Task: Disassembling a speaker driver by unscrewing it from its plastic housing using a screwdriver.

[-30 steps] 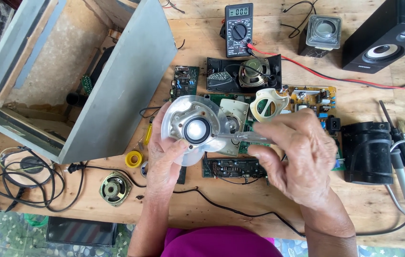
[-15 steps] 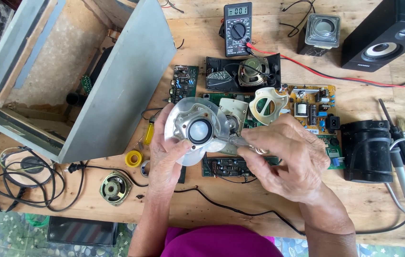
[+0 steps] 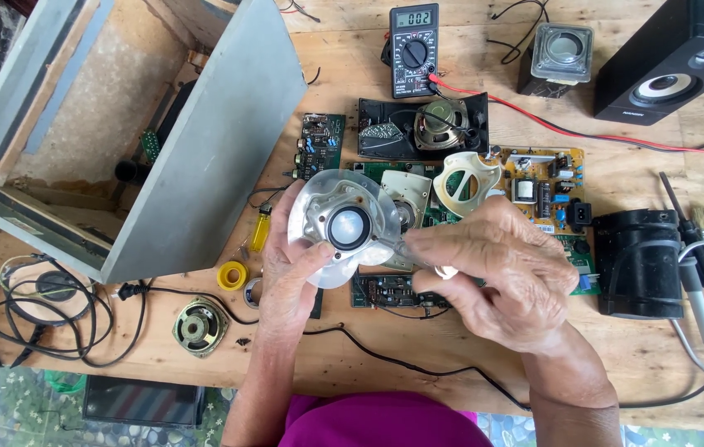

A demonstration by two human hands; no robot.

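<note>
Two hands over the bench [image 3: 368, 364]: the left hand [image 3: 290, 265] is wrapped around the rim of a silvery speaker driver [image 3: 345, 225], magnet side up, holding it above the circuit boards [image 3: 546, 186]. The right hand [image 3: 501, 281] is closed around a thin metal tool [image 3: 406, 247] whose tip touches the driver's frame. A multimeter [image 3: 413, 40] sits further back, a small loose speaker [image 3: 200, 326] near the front edge, and an open grey cabinet [image 3: 203, 165] on the left.

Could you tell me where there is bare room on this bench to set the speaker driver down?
Bare wood shows between the small loose speaker and the black cable, and beside the multimeter. The circuit boards crowd the middle.
</note>
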